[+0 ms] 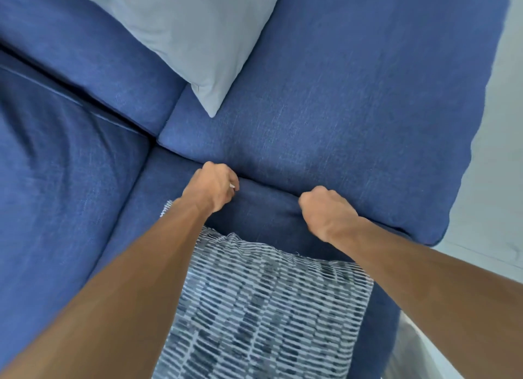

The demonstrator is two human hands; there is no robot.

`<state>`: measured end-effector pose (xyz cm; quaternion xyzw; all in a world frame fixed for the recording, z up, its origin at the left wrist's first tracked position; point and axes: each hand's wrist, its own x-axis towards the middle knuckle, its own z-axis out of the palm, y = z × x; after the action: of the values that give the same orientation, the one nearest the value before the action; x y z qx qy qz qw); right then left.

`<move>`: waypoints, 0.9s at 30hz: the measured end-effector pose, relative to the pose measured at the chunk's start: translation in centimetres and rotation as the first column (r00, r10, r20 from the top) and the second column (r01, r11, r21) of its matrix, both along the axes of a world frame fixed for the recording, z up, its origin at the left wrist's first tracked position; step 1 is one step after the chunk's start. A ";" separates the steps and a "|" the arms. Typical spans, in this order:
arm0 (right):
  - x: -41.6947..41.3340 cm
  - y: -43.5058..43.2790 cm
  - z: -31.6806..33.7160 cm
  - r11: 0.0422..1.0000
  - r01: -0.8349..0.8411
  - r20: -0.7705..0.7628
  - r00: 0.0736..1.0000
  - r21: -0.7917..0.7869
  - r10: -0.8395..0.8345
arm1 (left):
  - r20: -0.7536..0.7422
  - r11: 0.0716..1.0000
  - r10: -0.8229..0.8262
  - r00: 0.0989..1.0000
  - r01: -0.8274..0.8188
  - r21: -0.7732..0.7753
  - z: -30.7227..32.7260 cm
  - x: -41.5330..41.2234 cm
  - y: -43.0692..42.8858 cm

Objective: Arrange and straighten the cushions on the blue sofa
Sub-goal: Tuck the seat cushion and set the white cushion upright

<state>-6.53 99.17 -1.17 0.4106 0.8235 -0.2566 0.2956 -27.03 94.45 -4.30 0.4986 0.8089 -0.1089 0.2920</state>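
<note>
A: Two hands are working the big blue back cushion (339,110). Left hand (210,187) and right hand (325,211) are both curling their fingers tight into fists, bunching its lower edge where it is meeting the seat.

B: Step in hand?

A: Seating that cushion squarely, I judge. Next, the pale grey throw pillow (186,33) leaning above and the patterned pillow (263,308) lying near are needing placement.

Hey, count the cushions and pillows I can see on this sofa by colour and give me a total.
Blue sofa cushions: 4 (back cushion, second back cushion, seat cushion, seat cushion under the hands)
Pale grey pillow: 1
Patterned blue-and-white pillow: 1
Total: 6
</note>
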 end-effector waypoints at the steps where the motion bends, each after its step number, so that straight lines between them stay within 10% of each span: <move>1: 0.2 0.1 0.5 1.000 0.005 -0.002 1.000 0.002 -0.005 | -0.007 1.000 0.019 1.000 -0.019 0.014 0.7 0.2 0.0; 14: 0.9 3.8 18.2 0.978 0.002 -0.163 0.986 0.207 0.032 | -0.050 0.947 0.224 0.973 -0.206 0.245 18.8 3.2 0.1; 27: 0.6 5.1 44.6 0.828 -0.141 -0.404 0.820 0.543 0.404 | -0.126 0.771 0.512 0.850 -0.390 0.503 45.7 7.6 -4.3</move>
<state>-5.94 104.30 43.44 0.2637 0.9603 -0.0908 -0.0085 -19.40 90.15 41.37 0.3242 0.9380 0.0962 0.0765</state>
